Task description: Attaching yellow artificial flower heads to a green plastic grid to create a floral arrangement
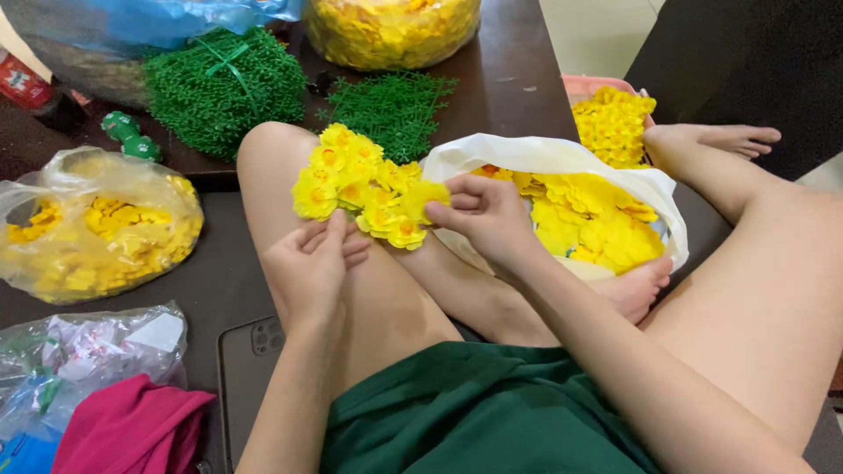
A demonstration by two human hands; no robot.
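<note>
- A yellow flower bunch (pixel 364 184) is being held mid-frame over the knee, left hand (pixel 312 263) pinching underneath so it's steadied.
- A single bloom (pixel 428 197) is being pinched by the right hand (pixel 487 219) at the bunch's edge.
- Loose blooms are being kept in the white bag (pixel 544 154) right beside, handy-looking.

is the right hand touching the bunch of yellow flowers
Touching: the head view shows the right hand pinching a bloom at the edge of the yellow flower bunch.

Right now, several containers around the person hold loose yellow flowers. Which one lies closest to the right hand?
The white bag of yellow flowers, open directly beside the right hand. The clear bag, the pink basket and the big clear bag at the top lie farther off.
</note>
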